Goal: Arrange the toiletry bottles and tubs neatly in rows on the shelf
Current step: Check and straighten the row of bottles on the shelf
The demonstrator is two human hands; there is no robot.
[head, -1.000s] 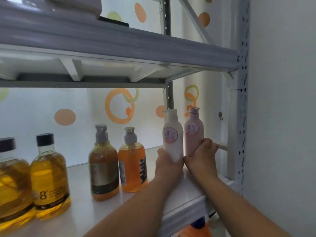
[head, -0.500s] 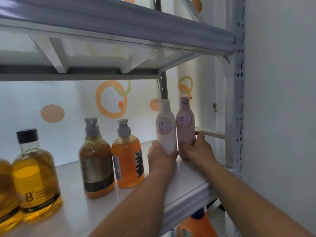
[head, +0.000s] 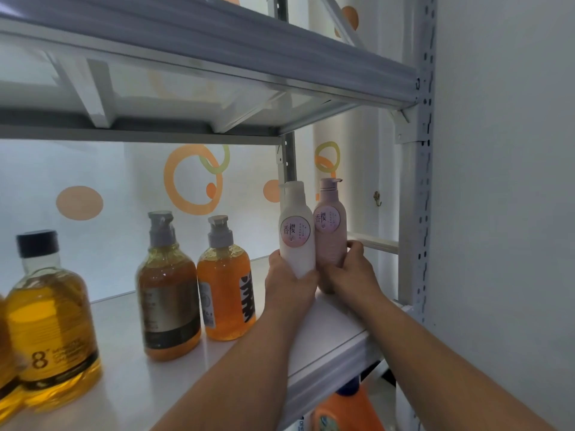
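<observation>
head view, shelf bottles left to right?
yellow bottle with black cap and "8" label → amber pump bottle with gold label → orange pump bottle → white bottle in left hand → pink bottle in right hand.

Setting: a storage or stockroom area, possibly a home utility room. Evidence: a grey bolt-together metal rack (head: 423, 194) with perforated uprights against a plain white wall; a white shelf (head: 174, 377) stocked with toiletry bottles left of the gripped pair; circle-patterned backing (head: 193, 178) behind; a wall hook (head: 377, 198) to the right.
</observation>
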